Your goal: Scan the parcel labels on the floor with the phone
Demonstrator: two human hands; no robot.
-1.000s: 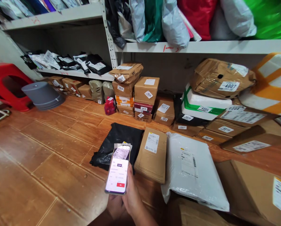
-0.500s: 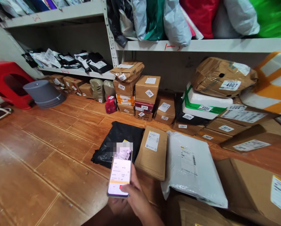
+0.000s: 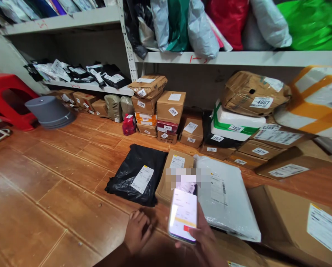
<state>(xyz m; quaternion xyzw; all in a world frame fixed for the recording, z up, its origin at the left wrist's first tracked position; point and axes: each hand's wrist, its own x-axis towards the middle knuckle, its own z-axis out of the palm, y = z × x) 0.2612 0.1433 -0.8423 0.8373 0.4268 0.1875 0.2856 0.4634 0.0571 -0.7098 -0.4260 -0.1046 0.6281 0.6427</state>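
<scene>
My right hand (image 3: 206, 231) is closed around a smartphone (image 3: 182, 218), its thumb resting on a red button low on the lit screen. The phone is over the near ends of a brown cardboard box (image 3: 163, 178) and a white plastic-wrapped parcel (image 3: 232, 200). To its left, my left hand (image 3: 137, 229) hangs above the floor with its fingers curled in and nothing visible in them. Closest to that hand lies a black plastic parcel (image 3: 127, 167) with a white shipping label (image 3: 142, 179). A blurred patch covers the phone's top edge.
Numbered boxes (image 3: 171, 105) are stacked under white metal shelves (image 3: 238, 58) holding bagged parcels. A large carton (image 3: 288, 215) stands at the right. A red stool (image 3: 7, 85) and a grey bucket-like container (image 3: 47, 111) are at the left on the tiled floor (image 3: 57, 185).
My right hand has moved the phone rightward, from the black parcel to the brown box, uncovering the black parcel's label. My left hand, mostly hidden behind the phone before, now shows apart from it.
</scene>
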